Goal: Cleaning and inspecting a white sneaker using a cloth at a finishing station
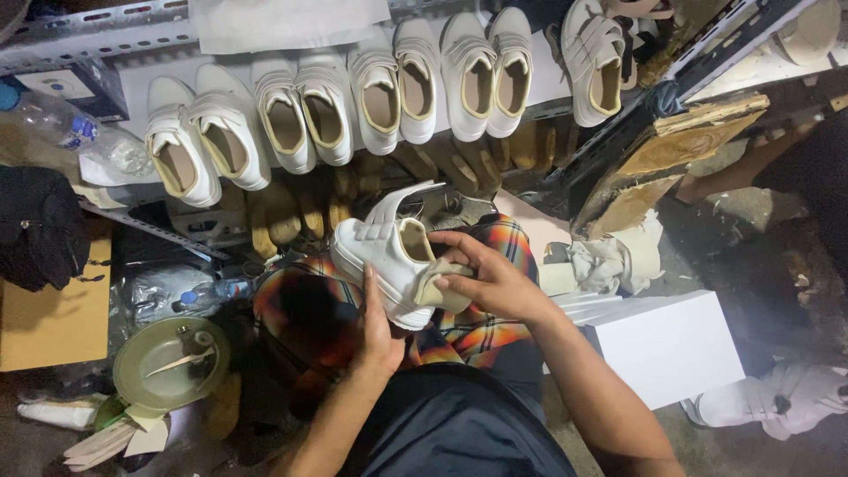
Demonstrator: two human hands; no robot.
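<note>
A: Head view, pls. Hands first.

B: Left hand (378, 331) cupped under sole of white leather strap-fastened sneaker (393, 261), fingers curled up its side, clamped on it. Right hand (495, 278) over heel end, fingers pressed together, pinching beige folded cloth pad (442, 287) against heel & collar.

A: Sneaker position?

B: Mid-frame, above lap w/ plaid orange-yellow fabric (464, 331), toe pointing left, opening w/ tan lining facing up, one strap sticking up loose. Held off any surface.

A: Above that?

B: Row of matching white strap sneakers (353, 110) on grey metal shelf (97, 26), toes away, tan insides showing, side by side, touching. Below them, row of tan wooden shoe lasts (291, 212), partly in shadow.

A: Left side?

B: Clear plastic water bottle w/ blue label (62, 124) lying near shelf edge, black bag (40, 225) beneath, flat brown cardboard sheet (53, 322) just beside. Round pale-green plastic lid (168, 362) lower left w/ thin stick across it; paper scraps next to it.

A: Right side?

B: White rectangular box (667, 344) just beside right forearm. Crumpled white cloth (609, 261) above box, near broken wooden plank (680, 146) leaning on dark frame. Another white shoe (773, 402) at lower right corner, partly cut off.

A: Floor detail?

B: Too dark, can't tell.
</note>
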